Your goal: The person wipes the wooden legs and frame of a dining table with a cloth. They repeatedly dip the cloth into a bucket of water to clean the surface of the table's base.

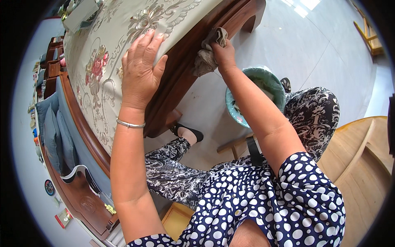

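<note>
My left hand (142, 70) lies flat with its fingers stretched on the patterned tablecloth (111, 61), close to the table's near edge. Around that wrist is a silver bangle. My right hand (224, 53) grips a crumpled grey-brown rag (205, 61), which rests against the dark wooden side (181, 74) of the table. Part of the rag bunches above the fingers and part hangs below them. The fingertips of this hand are partly hidden by the cloth.
Below my right forearm stands a green-lined bin (236, 109) with waste inside. A round wooden tabletop (358, 152) is at the right, a wooden chair (370, 39) at the far right. A wooden sofa with blue-grey cushions (57, 136) runs along the left.
</note>
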The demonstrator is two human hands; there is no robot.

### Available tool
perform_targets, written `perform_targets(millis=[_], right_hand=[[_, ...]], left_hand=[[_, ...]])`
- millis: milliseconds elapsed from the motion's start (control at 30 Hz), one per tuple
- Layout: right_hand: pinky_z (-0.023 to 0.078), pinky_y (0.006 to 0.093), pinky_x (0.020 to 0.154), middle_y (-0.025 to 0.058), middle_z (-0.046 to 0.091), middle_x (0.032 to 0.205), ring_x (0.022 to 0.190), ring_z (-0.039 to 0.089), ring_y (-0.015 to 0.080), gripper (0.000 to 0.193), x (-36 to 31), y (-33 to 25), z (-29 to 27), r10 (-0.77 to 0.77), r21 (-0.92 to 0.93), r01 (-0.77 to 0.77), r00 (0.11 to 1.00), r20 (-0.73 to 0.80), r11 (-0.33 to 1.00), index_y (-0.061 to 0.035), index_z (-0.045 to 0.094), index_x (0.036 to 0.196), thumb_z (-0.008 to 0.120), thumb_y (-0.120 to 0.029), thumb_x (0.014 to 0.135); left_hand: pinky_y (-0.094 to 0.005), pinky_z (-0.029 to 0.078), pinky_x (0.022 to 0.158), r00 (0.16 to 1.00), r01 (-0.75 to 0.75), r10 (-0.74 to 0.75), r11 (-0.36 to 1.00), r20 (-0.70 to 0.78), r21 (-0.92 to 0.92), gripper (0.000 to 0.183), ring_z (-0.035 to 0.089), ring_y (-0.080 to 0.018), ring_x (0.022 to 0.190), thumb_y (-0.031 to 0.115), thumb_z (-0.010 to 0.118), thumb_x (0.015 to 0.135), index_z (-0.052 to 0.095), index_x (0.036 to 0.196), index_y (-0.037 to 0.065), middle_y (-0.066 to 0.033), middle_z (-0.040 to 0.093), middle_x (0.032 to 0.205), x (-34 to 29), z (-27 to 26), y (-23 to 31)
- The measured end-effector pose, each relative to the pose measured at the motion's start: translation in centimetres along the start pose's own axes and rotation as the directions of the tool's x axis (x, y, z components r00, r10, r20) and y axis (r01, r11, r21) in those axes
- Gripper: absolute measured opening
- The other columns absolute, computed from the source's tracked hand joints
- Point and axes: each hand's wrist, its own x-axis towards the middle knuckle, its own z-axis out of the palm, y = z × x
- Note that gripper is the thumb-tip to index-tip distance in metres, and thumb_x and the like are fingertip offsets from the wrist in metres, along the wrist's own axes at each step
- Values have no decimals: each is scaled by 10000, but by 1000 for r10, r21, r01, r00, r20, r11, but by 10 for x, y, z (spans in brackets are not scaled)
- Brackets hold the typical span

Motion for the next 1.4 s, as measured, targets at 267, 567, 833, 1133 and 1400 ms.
perform_targets(millis=[267, 567, 833, 1133, 1400], right_hand=[[506, 314, 771, 79, 671, 916, 835, 634, 183, 255, -37, 0, 5, 95, 94, -105, 990, 104, 990, -6, 619, 1026, 632, -92, 786], [508, 349, 854, 140, 680, 1007, 948, 647, 247, 456, -168, 44, 57, 349, -126, -325, 879, 325, 937, -6, 571, 1123, 713, -86, 697], [484, 386, 921, 217, 636, 1142, 1075, 611, 355, 636, -235, 70, 93, 537, -506, -289, 710, 456, 813, 12, 545, 1188, 772, -306, 687], [514, 364, 860, 172, 670, 1065, 999, 646, 290, 578, -110, 76, 48, 414, -106, -404, 838, 357, 909, 6, 564, 1180, 757, -241, 694], [535, 359, 758, 153, 712, 875, 838, 693, 267, 385, 61, 4, -13, 201, -185, -165, 960, 195, 969, -21, 694, 924, 753, -277, 643]], left_hand=[[-373, 324, 1056, 999, 4, -3, 1000, -48, 13, 418, 443, -243, 1288, 313, 535, 952, 525, 1347, 177, -36, 503, 1391, -3, 4, -1], [-382, 330, 1047, 997, 16, -15, 1000, -73, 10, 435, 448, -241, 1284, 317, 551, 937, 521, 1349, 181, -34, 502, 1392, -4, 1, 1], [-387, 331, 1046, 998, 14, -14, 1000, -58, -2, 428, 438, -251, 1291, 312, 547, 936, 523, 1341, 177, -36, 496, 1394, -2, 3, 2], [-409, 324, 1060, 999, -21, 20, 1000, -30, -23, 423, 428, -288, 1294, 277, 523, 950, 505, 1354, 157, -64, 473, 1407, 12, 0, 7], [-410, 303, 1078, 998, 12, -12, 1000, 58, -10, 428, 405, -294, 1317, 278, 494, 966, 484, 1366, 125, -77, 452, 1428, 2, -7, 2]])
